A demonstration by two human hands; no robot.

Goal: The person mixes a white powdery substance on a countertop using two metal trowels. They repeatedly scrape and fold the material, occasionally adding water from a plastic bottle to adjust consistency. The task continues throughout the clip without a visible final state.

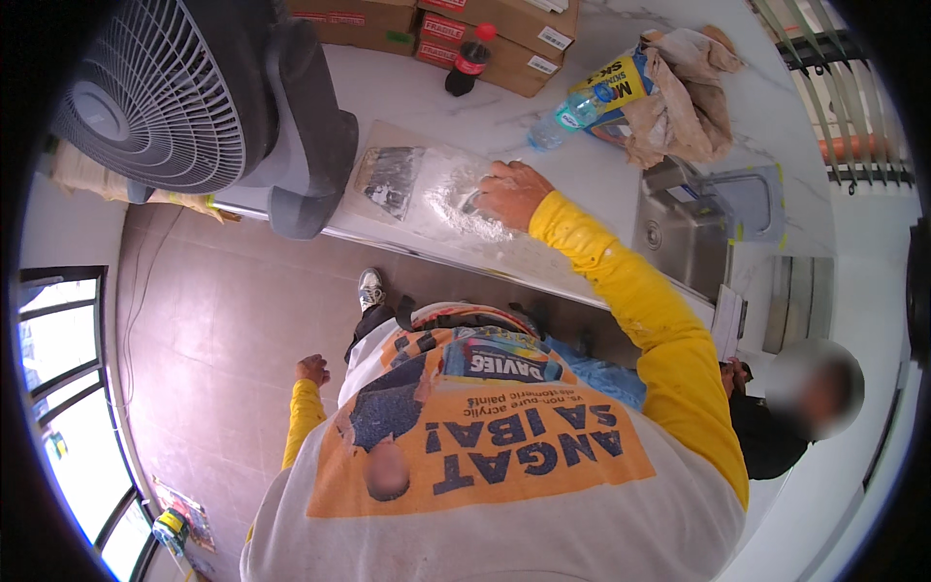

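Note:
On the worktop lies a pale flat sheet (361,207) with a heap of white powder (448,206) spread on it. My right hand (514,197) is closed over the right side of the powder, palm down, on a small greyish thing mostly hidden under its fingers; I cannot make out its kind. Left of the powder rests a flat metal plate (391,181) smeared with white, like a trowel blade. My left hand (312,370) hangs low by my left side over the floor, its fingers curled in, with nothing seen in them.
A large grey fan (315,126) stands left on the worktop. Behind are cardboard boxes (369,24), a dark bottle with red cap (468,63), a clear water bottle (567,118) and a crumpled sack (684,102). A steel sink (669,233) is at right, with another person (771,432) nearby.

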